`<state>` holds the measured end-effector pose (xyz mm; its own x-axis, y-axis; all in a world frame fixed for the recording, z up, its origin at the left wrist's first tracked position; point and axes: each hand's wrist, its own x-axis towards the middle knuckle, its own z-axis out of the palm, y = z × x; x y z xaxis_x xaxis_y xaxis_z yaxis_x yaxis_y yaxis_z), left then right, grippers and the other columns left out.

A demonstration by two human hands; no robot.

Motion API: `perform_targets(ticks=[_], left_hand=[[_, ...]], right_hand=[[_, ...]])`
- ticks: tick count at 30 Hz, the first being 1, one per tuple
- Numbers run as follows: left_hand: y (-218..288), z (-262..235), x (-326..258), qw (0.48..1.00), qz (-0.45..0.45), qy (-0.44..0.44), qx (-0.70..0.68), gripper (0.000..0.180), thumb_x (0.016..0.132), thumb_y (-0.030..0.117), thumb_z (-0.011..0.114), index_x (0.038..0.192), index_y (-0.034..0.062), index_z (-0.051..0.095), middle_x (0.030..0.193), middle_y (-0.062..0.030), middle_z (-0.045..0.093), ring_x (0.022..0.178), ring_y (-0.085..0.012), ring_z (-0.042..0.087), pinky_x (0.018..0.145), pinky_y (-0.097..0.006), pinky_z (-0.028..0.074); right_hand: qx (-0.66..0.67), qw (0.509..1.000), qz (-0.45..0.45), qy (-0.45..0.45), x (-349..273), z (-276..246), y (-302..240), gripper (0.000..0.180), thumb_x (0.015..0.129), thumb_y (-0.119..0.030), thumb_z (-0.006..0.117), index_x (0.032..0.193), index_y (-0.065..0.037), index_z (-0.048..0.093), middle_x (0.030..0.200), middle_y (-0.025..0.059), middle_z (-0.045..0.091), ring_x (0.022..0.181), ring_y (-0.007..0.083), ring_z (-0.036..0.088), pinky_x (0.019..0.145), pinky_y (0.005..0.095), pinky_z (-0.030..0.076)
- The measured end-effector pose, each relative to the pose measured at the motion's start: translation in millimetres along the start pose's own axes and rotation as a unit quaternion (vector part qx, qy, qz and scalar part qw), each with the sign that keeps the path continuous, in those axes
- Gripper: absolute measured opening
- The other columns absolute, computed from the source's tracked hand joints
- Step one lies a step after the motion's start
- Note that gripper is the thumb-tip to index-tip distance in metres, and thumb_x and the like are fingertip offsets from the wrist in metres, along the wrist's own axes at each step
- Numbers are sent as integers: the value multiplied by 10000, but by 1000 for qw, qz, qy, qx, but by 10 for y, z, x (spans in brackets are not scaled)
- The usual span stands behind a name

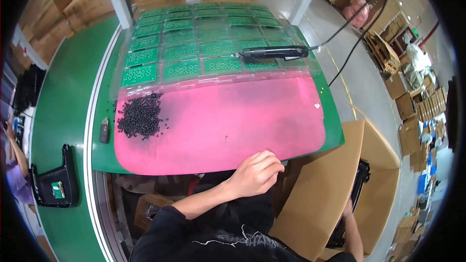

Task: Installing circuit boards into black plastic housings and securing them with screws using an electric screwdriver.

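Note:
My left hand (255,172) rests with curled fingers on the near edge of a pink mat (233,116) and holds nothing that I can see. My right forearm (352,228) reaches down into an open cardboard carton (320,199) at my right, and the hand itself is hidden behind the carton wall. A pile of small black parts (141,116) lies on the mat's left side. Beyond the mat, a clear plastic tray (213,75) holds rows of green circuit boards (182,53). A black corded hand tool (274,52) lies on that tray.
A green conveyor belt (63,102) runs along the left with a black plastic housing (53,184) on it. A small dark item (104,131) lies by the mat's left edge. Another person's arm (17,160) shows at far left. Stacked cartons stand behind.

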<state>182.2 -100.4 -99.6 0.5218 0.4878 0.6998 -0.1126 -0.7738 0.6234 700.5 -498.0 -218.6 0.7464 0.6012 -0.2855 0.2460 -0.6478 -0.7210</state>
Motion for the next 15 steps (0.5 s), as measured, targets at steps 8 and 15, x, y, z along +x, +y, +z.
perform_targets(ticks=[8, 15], left_hand=[[26, 179, -184, 999, 27, -20, 18, 237, 727, 18, 684, 955, 18, 620, 930, -75, 600, 942, -261, 599, 774, -362, 510], [-23, 114, -232, 999, 33, -9, -19, 228, 728, 10, 682, 946, 8, 613, 935, -80, 602, 939, -256, 598, 757, -356, 508]], right_hand=[[-92, 983, -160, -17, 17, 382, -59, 288, 1027, -259, 452, 1116, -22, 590, 1019, 87, 663, 760, 207, 682, 607, 332, 577], [-59, 994, -68, 62, -576, -6, -73, 290, 1022, -252, 469, 1005, -11, 629, 862, 82, 670, 702, 209, 680, 599, 328, 576]])
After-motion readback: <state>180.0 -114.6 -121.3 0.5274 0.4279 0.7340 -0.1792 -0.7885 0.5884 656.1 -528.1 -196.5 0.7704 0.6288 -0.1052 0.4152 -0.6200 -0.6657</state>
